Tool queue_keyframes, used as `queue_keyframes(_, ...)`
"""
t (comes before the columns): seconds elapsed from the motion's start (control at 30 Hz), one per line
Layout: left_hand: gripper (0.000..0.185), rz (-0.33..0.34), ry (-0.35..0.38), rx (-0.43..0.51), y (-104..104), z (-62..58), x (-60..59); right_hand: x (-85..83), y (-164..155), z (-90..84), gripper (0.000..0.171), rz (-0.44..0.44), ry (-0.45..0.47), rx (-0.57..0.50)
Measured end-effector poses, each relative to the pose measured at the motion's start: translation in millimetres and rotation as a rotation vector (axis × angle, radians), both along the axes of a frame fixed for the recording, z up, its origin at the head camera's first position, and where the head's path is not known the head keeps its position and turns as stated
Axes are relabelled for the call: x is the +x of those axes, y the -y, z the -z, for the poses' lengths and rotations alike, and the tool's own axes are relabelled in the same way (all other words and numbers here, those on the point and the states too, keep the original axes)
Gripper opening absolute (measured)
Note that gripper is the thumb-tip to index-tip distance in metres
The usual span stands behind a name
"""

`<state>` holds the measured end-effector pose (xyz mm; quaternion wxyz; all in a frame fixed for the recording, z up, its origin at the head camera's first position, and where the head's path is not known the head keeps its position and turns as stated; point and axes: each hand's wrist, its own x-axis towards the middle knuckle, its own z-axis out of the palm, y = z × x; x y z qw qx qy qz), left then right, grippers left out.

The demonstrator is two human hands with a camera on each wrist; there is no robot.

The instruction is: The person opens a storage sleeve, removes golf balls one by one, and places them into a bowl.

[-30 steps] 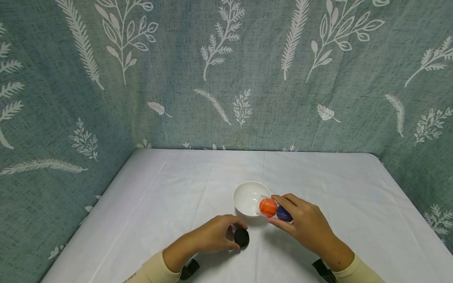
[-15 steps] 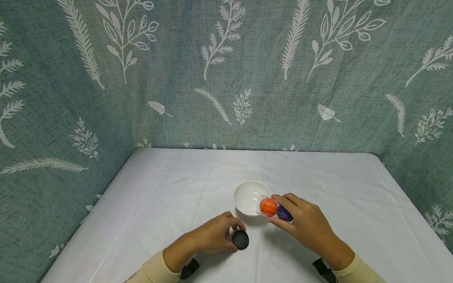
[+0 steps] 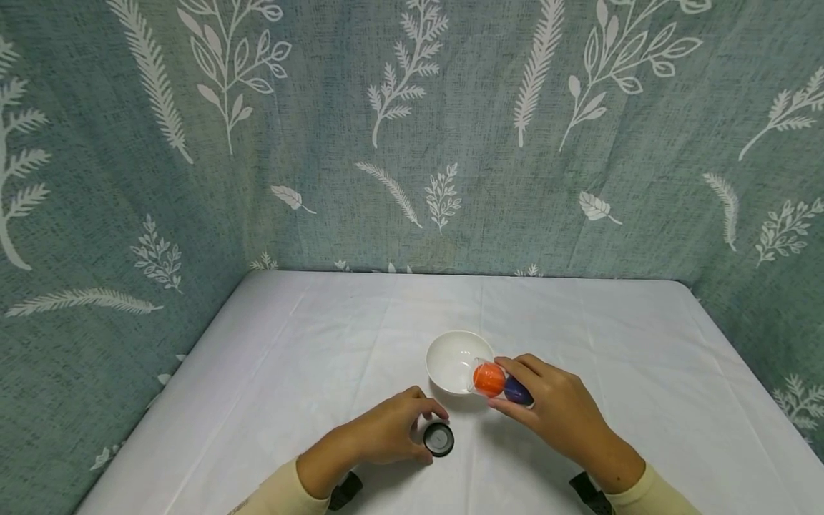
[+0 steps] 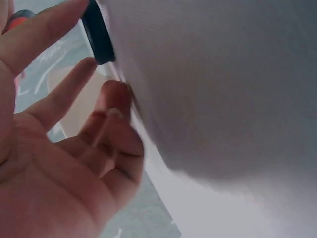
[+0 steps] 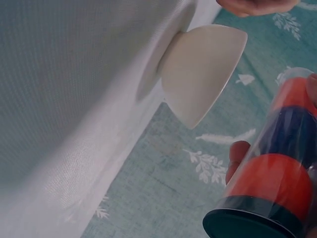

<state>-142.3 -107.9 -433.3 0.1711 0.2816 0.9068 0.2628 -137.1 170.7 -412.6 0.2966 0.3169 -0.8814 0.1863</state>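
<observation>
A clear tube (image 3: 502, 385) holding an orange ball (image 3: 488, 379) and a blue ball (image 3: 517, 392) lies tilted in my right hand (image 3: 510, 390), its open mouth over the rim of the white bowl (image 3: 450, 354). In the right wrist view the tube (image 5: 277, 173) has a black bottom end and one fingertip (image 5: 237, 157) shows beside it. A black lid (image 3: 439, 438) lies flat on the white tablecloth, hollow side up. My left hand (image 3: 430, 431) is curled round it, thumb and forefinger at its rim. The left wrist view shows a fingertip (image 4: 74, 12) on the lid (image 4: 97, 34).
The table (image 3: 322, 343) has a white cloth and stands in a corner of teal leaf-patterned curtains (image 3: 412, 143). The bowl (image 5: 203, 74) looks empty. Table edges run along the left and right sides.
My left hand has lowered the black lid from standing on edge to lying flat on the cloth. The right hand and tube have barely moved.
</observation>
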Motion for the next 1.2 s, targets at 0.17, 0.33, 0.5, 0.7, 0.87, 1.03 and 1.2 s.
queue_keyframes(0.17,0.04,-0.042,-0.068,0.069,-1,-12.2,2.7,-0.3,-1,0.1,0.065,0.002,0.005,0.012)
queue_keyframes(0.33,0.03,-0.101,-0.144,0.227,-5,-22.0,0.9,-1.5,-2,1.0,0.067,-0.001,-0.006,0.008)
queue_keyframes(0.5,0.03,-0.168,-0.201,0.383,-14,-24.6,-2.3,-1.7,-2,0.2,0.062,0.003,0.003,0.013)
queue_keyframes(0.7,0.03,-0.189,-0.175,0.511,-29,-23.9,-8.4,-1.0,-5,-3.7,0.063,0.006,-0.002,0.007)
queue_keyframes(0.87,0.028,-0.201,-0.098,0.552,-40,-23.8,-10.6,-0.3,-6,-6.3,0.062,0.01,0.003,0.007)
queue_keyframes(1.03,0.025,-0.207,-0.038,0.564,-48,-23.7,-9.5,0.9,-6,-8.4,0.058,0.008,0.029,0.019)
queue_keyframes(1.2,0.024,-0.204,-0.002,0.554,-50,-23.0,-8.5,2.0,-6,-10.4,0.055,0.01,0.054,0.039)
